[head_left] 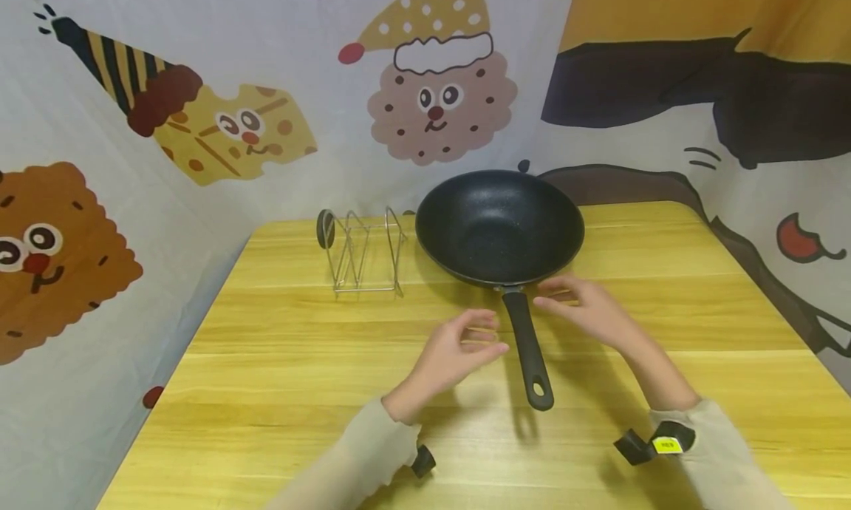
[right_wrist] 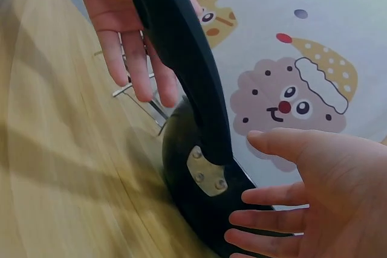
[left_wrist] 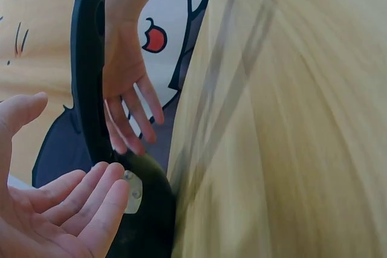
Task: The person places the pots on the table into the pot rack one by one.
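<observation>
A black frying pan (head_left: 500, 229) stands on the wooden table, its dark handle (head_left: 528, 351) pointing toward me. To the left of the handle is my left hand (head_left: 455, 351), fingers loosely bent and nothing in them. On the other side my right hand (head_left: 585, 310) hovers by the pan's rim, also holding nothing. In the right wrist view the riveted metal bracket (right_wrist: 207, 171) joins handle and pan, with my right fingers spread beside it. The left wrist view shows my left fingers (left_wrist: 91, 203) relaxed near the base of the handle.
A wire rack (head_left: 364, 255) with a dark round piece at its left end stands left of the pan. Behind the wooden table (head_left: 279, 392) hangs a cloth printed with cartoon figures (head_left: 439, 103). Black straps sit on both sleeves.
</observation>
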`<state>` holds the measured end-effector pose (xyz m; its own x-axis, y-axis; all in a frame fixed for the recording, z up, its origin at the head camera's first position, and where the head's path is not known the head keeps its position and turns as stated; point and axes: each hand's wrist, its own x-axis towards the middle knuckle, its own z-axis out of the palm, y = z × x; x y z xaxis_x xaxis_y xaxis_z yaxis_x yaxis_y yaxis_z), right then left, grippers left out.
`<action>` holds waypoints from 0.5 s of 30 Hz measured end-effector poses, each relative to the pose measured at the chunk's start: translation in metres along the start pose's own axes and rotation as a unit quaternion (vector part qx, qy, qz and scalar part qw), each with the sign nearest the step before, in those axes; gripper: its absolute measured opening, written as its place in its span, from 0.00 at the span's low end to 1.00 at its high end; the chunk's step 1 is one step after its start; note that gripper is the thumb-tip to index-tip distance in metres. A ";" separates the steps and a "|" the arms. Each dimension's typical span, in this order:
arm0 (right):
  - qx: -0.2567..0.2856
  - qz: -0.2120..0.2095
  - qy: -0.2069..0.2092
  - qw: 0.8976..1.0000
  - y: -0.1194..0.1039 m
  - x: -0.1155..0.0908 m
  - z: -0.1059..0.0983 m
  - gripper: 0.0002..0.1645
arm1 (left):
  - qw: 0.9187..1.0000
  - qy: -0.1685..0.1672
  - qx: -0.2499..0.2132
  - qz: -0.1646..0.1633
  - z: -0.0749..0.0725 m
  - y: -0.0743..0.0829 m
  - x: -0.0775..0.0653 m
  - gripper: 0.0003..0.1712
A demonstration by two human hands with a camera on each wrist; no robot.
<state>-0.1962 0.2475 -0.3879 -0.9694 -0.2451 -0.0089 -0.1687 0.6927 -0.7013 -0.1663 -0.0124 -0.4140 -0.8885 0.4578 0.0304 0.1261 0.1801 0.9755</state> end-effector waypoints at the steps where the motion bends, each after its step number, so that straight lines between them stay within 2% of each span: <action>1: 0.001 -0.002 -0.002 1.000 -0.001 0.001 0.002 0.32 | 1.000 0.000 0.001 -0.004 0.001 0.000 0.000 0.30; 9: 0.018 -0.012 -0.010 1.000 -0.003 0.003 0.015 0.29 | 1.000 -0.006 -0.012 -0.017 0.012 0.001 -0.001 0.33; 15: 0.028 -0.018 -0.016 0.999 -0.003 0.003 0.021 0.29 | 0.999 -0.012 -0.013 -0.032 0.019 0.001 -0.002 0.29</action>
<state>-0.1950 0.2304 -0.4005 -0.9569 -0.2904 -0.0054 -0.1915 0.6450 -0.7398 -0.1559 0.0039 -0.4171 -0.8839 0.4663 -0.0370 0.0578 0.1873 0.9806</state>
